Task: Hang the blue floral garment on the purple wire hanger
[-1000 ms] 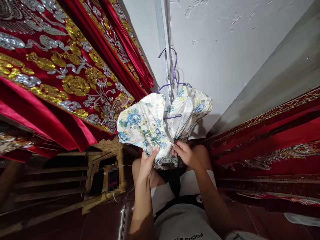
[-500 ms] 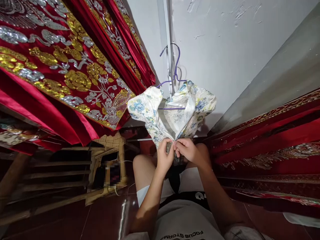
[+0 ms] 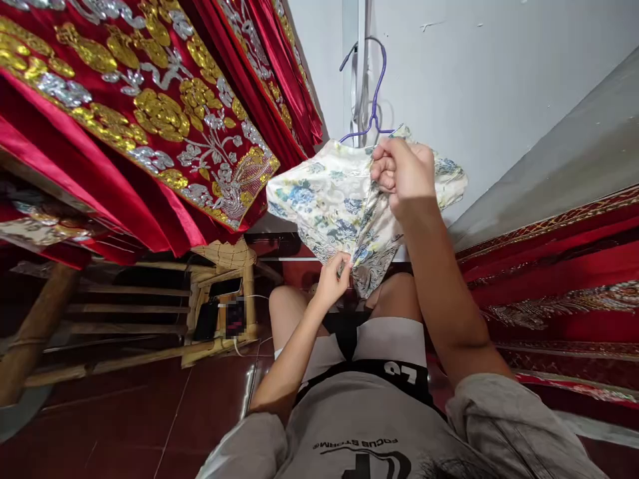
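A white short-sleeved garment (image 3: 319, 193) with blue and yellow flowers, a dress or blouse, hangs on a purple hanger (image 3: 375, 110) in front of me. A zipper line (image 3: 360, 229) runs up its middle, with the edges together. Low on this line, my left hand (image 3: 334, 279) is closed, pinching the cloth. My right hand (image 3: 403, 169) is closed at the top of the line by the neckline, its fingers bunched around the zipper pull, which they hide. The right forearm covers part of the right side of the garment.
Red cloths with gold and silver sequins (image 3: 162, 113) hang at the left, and more red embroidered cloth (image 3: 564, 279) hangs at the right. A bamboo chair (image 3: 219, 346) with a phone (image 3: 234, 318) on it stands at lower left. Behind the hanger is a white wall (image 3: 449, 73).
My right hand has moved up from beside my left hand to the neckline. The garment's open V has closed between them. My left hand stays low on the cloth.
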Tool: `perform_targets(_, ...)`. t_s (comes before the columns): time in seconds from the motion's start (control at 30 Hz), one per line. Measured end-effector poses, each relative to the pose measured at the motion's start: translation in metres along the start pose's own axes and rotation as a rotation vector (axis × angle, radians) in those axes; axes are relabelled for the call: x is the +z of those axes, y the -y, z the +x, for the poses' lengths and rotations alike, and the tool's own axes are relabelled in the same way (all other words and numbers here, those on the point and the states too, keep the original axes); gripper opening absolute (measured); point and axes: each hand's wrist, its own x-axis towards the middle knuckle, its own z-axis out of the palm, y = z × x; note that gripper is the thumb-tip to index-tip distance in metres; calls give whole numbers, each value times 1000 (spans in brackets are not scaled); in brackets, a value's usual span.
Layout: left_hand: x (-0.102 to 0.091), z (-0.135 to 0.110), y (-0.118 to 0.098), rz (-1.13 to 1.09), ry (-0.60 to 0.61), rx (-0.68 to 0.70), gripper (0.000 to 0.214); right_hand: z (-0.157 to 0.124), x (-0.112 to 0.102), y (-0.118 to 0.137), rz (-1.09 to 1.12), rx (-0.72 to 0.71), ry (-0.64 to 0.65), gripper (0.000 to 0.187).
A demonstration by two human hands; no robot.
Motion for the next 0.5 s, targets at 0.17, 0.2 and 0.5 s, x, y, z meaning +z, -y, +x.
perform_targets(0.17, -30, 34, -41, 36, -38, 142, 13, -28, 8, 1, -52, -11, 68, 36)
perform_targets(0.2, -38, 45, -56, 4, -121, 183, 17, -35, 8, 1, -68, -12, 79, 35)
perform_targets(0.5, -60, 115, -140, 192, -145, 487, 21, -47, 2, 3, -215, -63, 72, 26)
